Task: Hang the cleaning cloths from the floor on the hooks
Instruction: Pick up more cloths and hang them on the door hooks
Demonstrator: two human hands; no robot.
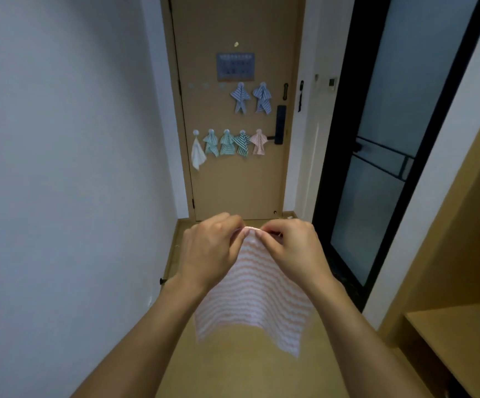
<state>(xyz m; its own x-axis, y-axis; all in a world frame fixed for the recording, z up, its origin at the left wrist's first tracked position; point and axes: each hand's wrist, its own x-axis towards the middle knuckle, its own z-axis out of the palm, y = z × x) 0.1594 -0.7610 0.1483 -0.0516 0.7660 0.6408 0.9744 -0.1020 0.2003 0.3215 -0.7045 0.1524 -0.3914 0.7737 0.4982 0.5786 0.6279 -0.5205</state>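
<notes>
A pink-and-white striped cloth hangs in front of me. My left hand and my right hand both pinch its top edge, fingertips close together. Ahead, on the tan door, several cloths hang from round hooks: two blue striped ones in the upper row, and a white, several teal striped and a pink one in the lower row. Three bare hooks sit left of the blue cloths.
A white wall runs along the left. A black-framed glass door stands on the right, with wooden shelving at the near right. The door handle and lock sit right of the cloths. Wooden floor lies below.
</notes>
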